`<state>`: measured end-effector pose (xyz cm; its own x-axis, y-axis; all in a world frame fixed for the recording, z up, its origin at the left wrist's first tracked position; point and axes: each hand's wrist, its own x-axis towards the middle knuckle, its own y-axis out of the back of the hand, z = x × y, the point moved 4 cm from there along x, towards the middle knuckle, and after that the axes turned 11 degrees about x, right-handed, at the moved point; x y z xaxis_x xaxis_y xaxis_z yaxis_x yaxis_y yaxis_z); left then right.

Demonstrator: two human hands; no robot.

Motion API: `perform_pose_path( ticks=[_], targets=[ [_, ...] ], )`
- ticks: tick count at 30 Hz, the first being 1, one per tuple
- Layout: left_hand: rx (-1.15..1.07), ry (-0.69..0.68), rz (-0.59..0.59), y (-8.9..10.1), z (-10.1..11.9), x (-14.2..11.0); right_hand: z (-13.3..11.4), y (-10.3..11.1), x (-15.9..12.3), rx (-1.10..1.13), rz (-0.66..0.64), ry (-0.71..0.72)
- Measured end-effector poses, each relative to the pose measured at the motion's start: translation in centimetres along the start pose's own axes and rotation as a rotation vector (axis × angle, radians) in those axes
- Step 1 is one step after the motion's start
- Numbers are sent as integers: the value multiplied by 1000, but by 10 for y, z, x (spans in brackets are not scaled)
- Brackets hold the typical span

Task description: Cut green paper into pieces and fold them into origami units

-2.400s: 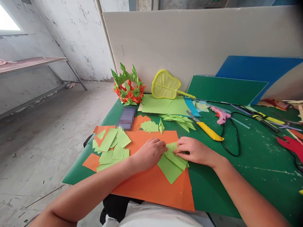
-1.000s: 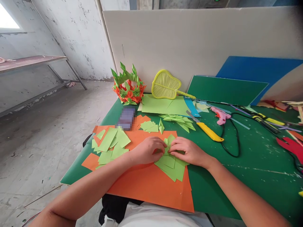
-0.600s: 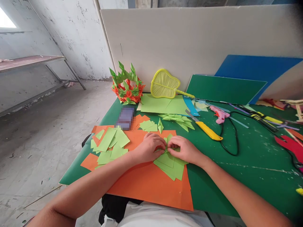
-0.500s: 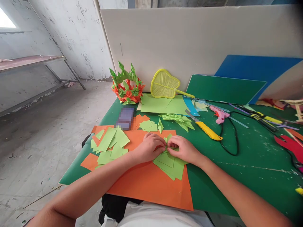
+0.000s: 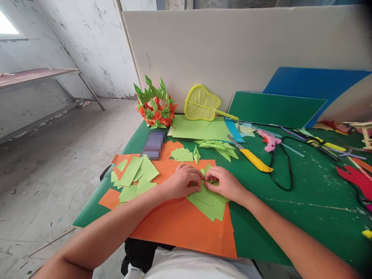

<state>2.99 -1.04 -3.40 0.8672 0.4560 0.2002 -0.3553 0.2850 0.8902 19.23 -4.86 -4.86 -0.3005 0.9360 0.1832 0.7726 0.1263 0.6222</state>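
My left hand (image 5: 187,181) and my right hand (image 5: 222,181) meet over a green paper piece (image 5: 207,169), fingertips pinched on it from both sides. Most of that piece is hidden by the fingers. Beneath them lies a fanned stack of green paper squares (image 5: 216,209) on a large orange sheet (image 5: 180,224). Just beyond my hands a folded green paper leaf shape (image 5: 196,155) lies by itself. A pile of similar folded green pieces (image 5: 221,148) rests behind my right hand. More loose green squares (image 5: 136,176) are scattered left of my left hand.
An orange and green folded-paper crown-like piece (image 5: 157,106) stands at the back left. A yellow fan (image 5: 202,102) leans on the backboard. To the right lie a yellow utility knife (image 5: 257,161) with its blade out, a pink glue gun (image 5: 269,140) with a black cord, and red scissors (image 5: 356,180).
Both hands keep their pinch on the green paper, with only a tiny shift of the left fingers. Nothing else on the table has moved.
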Motion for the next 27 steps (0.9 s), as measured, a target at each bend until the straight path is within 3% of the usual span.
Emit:
perform_pose_path(
  ticks=[15, 27],
  targets=[
    [262, -215, -121, 12, 15, -9, 4, 0, 1, 16, -1, -25],
    [232, -159, -111, 10, 18, -8, 3, -1, 2, 33, -5, -42]
  ],
)
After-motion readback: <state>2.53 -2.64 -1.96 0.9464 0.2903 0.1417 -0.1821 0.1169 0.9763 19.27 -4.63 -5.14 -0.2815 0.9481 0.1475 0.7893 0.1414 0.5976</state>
